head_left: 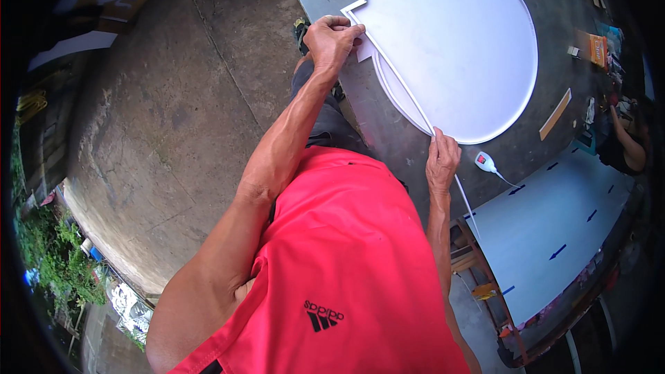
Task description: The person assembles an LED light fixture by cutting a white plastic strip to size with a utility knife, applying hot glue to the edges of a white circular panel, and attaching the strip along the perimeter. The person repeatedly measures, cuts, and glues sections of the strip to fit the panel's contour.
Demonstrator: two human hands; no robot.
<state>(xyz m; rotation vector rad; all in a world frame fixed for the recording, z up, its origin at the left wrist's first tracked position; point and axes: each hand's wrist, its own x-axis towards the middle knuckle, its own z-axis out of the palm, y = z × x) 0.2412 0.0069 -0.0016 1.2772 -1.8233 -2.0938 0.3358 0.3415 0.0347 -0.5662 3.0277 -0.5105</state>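
A large white panel [457,48] with a rounded edge and a stepped corner lies on the dark table. Across its near left side runs a thin straight white strip [396,73], reaching past the panel toward me. My left hand [332,43] pinches the strip close to the panel's stepped corner. Lower down, my right hand [443,159] grips the same strip near the panel's lower edge, and the strip's tail hangs beyond it. Left of the strip, a curved rim of the panel bows outward.
Right of my right hand lies a white corded device [486,162] with a red part. A wooden strip [555,114] and an orange package [597,50] lie farther right. Another person's arm [629,144] shows at the right, beside a pale sheet [547,228] with dark marks. Concrete floor [180,118] spreads left.
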